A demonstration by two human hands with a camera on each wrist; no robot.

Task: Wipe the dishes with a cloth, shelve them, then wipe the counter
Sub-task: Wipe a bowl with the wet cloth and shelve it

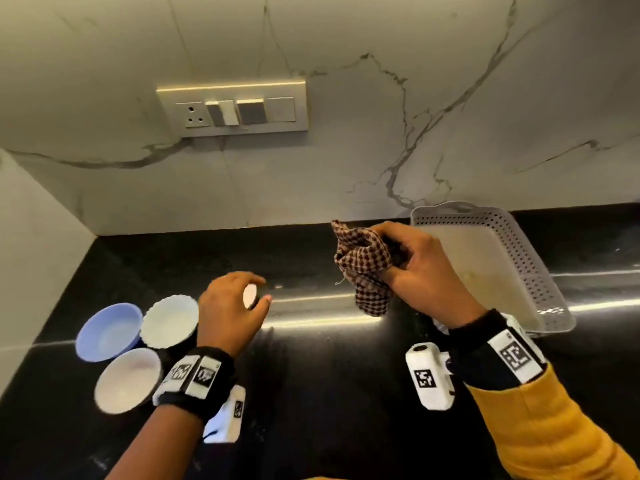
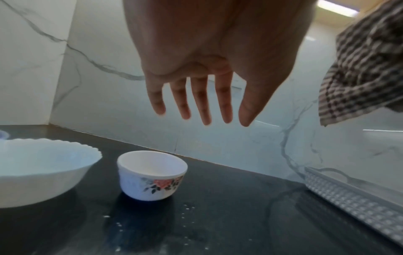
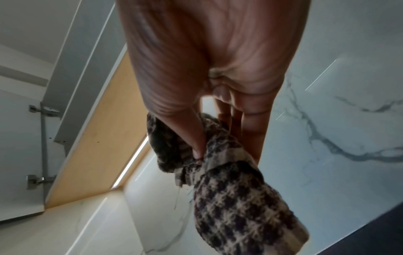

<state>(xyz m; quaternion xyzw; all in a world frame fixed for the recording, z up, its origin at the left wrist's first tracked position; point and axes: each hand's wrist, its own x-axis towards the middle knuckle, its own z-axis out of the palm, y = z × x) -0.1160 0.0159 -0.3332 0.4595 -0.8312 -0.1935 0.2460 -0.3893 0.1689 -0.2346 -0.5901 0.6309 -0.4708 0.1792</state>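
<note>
Head view: left hand (image 1: 231, 308) above the small floral cup (image 2: 152, 175), fingers (image 2: 224, 103) straight and spread, holding nothing, not touching the cup. Cup upright on the black counter (image 1: 311, 375), just right of the scalloped white bowl (image 1: 169, 326), toward the counter's left side. Blue bowl (image 1: 108, 332) touching the scalloped one on its left; plain white bowl (image 1: 127, 380) in front of both, nearer the counter's front edge, close to the left wall. Right hand (image 1: 414, 268) raised above the counter's middle, thumb and fingers curled round the brown checked cloth (image 1: 363, 271), bunched, loose end hanging down clear of the surface. Grey perforated tray (image 1: 498, 237) at the counter's back right, against the marble backsplash (image 1: 346, 150), just behind the right hand. White specks scattered on the counter in front of the cup, seen from the left wrist. Switch plate (image 1: 232, 110) on the backsplash above.
</note>
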